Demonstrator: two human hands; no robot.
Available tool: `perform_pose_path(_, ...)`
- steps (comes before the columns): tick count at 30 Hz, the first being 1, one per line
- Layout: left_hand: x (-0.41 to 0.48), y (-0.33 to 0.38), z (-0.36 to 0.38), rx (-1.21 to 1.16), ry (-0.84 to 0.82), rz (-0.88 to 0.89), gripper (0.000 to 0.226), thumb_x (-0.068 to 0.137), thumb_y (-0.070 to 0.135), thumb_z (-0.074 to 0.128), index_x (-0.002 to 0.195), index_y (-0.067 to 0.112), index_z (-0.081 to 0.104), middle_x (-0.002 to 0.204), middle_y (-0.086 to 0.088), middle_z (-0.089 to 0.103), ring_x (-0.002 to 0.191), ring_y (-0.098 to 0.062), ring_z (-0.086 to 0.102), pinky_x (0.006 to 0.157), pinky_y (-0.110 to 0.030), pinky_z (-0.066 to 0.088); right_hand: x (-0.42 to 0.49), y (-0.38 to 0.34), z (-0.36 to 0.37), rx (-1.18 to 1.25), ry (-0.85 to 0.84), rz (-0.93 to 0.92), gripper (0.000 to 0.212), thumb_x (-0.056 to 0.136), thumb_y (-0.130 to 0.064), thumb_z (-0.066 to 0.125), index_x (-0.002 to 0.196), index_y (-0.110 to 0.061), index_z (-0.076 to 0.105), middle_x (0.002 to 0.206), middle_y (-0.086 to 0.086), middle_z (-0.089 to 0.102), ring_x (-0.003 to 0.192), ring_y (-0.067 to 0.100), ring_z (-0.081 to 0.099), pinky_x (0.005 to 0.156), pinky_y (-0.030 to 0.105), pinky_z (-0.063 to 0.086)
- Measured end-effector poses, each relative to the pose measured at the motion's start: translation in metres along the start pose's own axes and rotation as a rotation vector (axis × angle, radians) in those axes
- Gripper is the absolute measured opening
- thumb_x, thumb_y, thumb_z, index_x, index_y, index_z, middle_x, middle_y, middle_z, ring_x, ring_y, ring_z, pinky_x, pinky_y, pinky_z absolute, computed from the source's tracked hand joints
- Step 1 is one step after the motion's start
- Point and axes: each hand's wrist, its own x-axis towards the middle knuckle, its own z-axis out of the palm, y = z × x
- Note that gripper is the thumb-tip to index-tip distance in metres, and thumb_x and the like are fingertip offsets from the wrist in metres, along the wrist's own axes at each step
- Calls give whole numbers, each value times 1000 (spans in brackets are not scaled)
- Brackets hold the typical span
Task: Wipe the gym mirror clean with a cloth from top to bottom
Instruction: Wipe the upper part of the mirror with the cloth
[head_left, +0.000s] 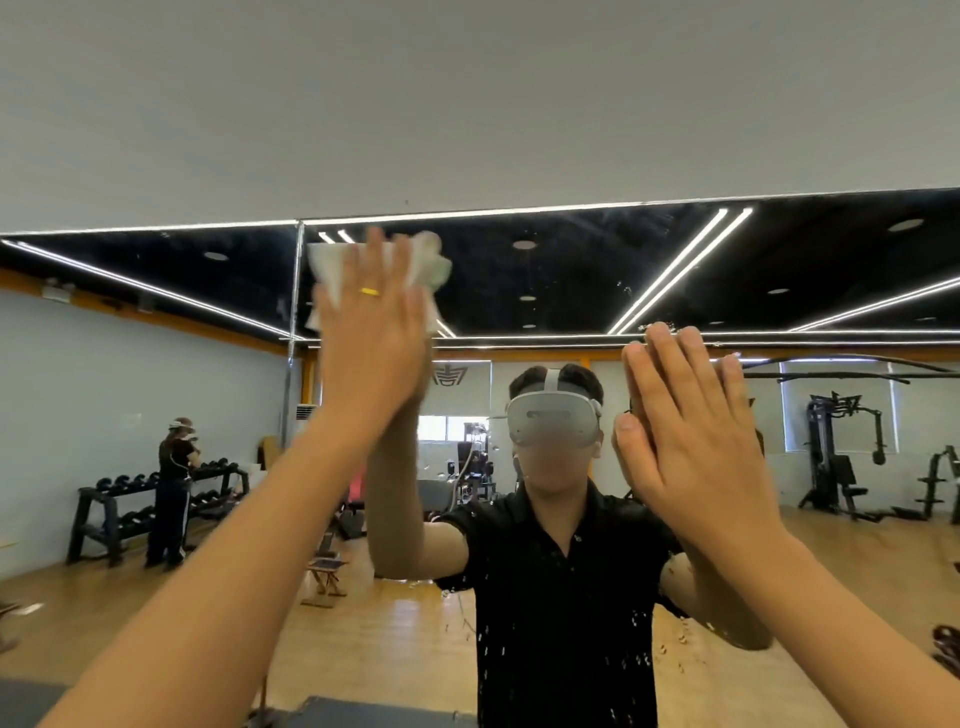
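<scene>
- Left hand (371, 338) is pressing the cloth (332, 270) flat against the mirror (571, 270). Its fingers are straight and spread, not curled round it, and a ring (370, 292) is showing on one finger.
- Right hand (691, 441) is lying palm-flat on the glass, fingers straight and close together, holding nothing. Looks like it is bracing.
- Hands are sitting apart: left at 11 o'clock of the view, right lower, between 3 and 4 o'clock.
- Cloth is sitting just under the mirror's top edge, just right of the vertical seam (296, 312). It is white and bunched, with edges sticking out past the fingers at 10 and 1 o'clock.
- Water droplets (488, 649) are clinging to the glass at 6 o'clock, well below the cloth, so that zone is looking unwiped.
- Step, my read: opening pass along the top strip, with most of the panel waiting.
- Next move is calling for steady palm pressure and a downward stroke toward 6 o'clock in overlapping lanes, with the right hand clearing the path.
- Risk: loose corners are hanging outside the palm and could streak.
</scene>
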Motion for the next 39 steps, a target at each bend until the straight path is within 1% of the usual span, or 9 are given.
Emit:
perform_pose_path(5,23,6,-2,-111,58,-209,57,113,42,14,165,24,3,173,-5,-5,159,-29,-6,125,-62,-1,1,0,1,-3,7,-3,66,104,-40,30,164,-15,21,173,8,12,160,23,3,129,51,2)
perform_pose_path(10,-6,72,13,-75,1,33,60,110,44,12,165,20,7,173,-7,0,159,-29,-2,125,-60,-2,1,0,0,16,5,2,65,105,-41,29,164,-15,23,172,8,13,160,24,3,129,53,4)
perform_pose_path(14,-11,45,5,-49,-56,166,59,111,44,12,165,21,11,173,-6,3,159,-25,-1,125,-55,-1,1,0,-1,1,-10,-3,65,105,-40,29,164,-15,22,172,8,12,160,24,2,129,51,0)
perform_pose_path(21,24,27,2,-53,24,-85,61,110,45,10,166,21,6,173,-7,-2,159,-33,-2,124,-63,0,0,-1,-2,-15,-7,-7,64,106,-40,29,164,-14,21,172,10,12,160,25,2,129,53,3)
perform_pose_path(23,19,39,3,-67,8,-62,62,109,46,10,165,21,6,173,-7,-3,158,-33,-2,125,-63,0,0,-1,-2,-20,-2,-8,64,106,-40,29,164,-13,21,172,10,12,160,26,2,129,53,3)
perform_pose_path(26,-17,55,7,-81,-37,104,62,110,46,16,165,21,7,173,-6,-2,159,-29,-2,124,-59,-2,0,0,-2,-17,0,-4,64,106,-40,29,164,-14,19,172,10,12,160,25,2,129,54,4)
perform_pose_path(30,-60,39,9,-42,-88,252,65,109,52,21,166,23,9,173,-3,-1,159,-22,-5,124,-51,-5,0,-1,-2,-24,-10,0,65,106,-40,29,164,-14,19,172,10,11,160,25,2,129,54,5)
perform_pose_path(36,-16,43,6,-47,-8,105,60,110,46,16,165,21,13,173,-6,7,159,-27,4,125,-58,5,-1,0,-3,-12,4,0,64,106,-39,30,164,-14,21,172,9,13,160,25,4,129,54,7)
perform_pose_path(39,18,50,4,-53,-5,74,60,110,45,14,165,21,11,173,-6,3,159,-29,1,126,-61,2,-1,-1,-3,-5,6,-4,64,106,-39,30,164,-15,20,172,8,12,160,24,3,129,54,7)
